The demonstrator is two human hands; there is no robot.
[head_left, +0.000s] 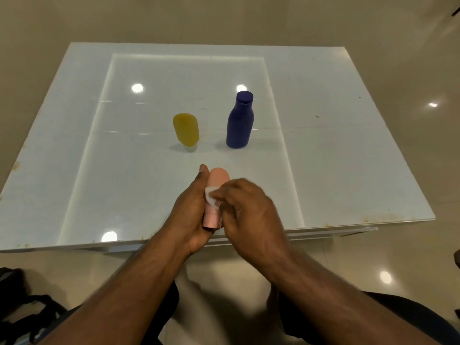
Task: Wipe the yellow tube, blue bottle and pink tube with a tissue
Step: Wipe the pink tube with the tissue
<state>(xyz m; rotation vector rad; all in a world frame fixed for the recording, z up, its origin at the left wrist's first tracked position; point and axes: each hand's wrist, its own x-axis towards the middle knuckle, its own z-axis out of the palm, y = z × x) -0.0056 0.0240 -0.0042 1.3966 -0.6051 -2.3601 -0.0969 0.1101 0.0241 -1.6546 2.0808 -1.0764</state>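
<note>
The white table (348, 170) spreads before me. On it the blue bottle (239, 123) stands upright at one o'clock from my hands, the yellow tube (186, 130) on its cap at eleven, the two apart and well clear of my work. My left hand (191, 215) is wrapped around the pink tube (216, 190), whose long axis runs twelve to six, cap toward me. My right hand (246, 210), pressed against it from three o'clock, pinches the small tissue (211, 194) onto the tube's middle. I judge the next stroke runs along that axis; nothing blocks it.
</note>
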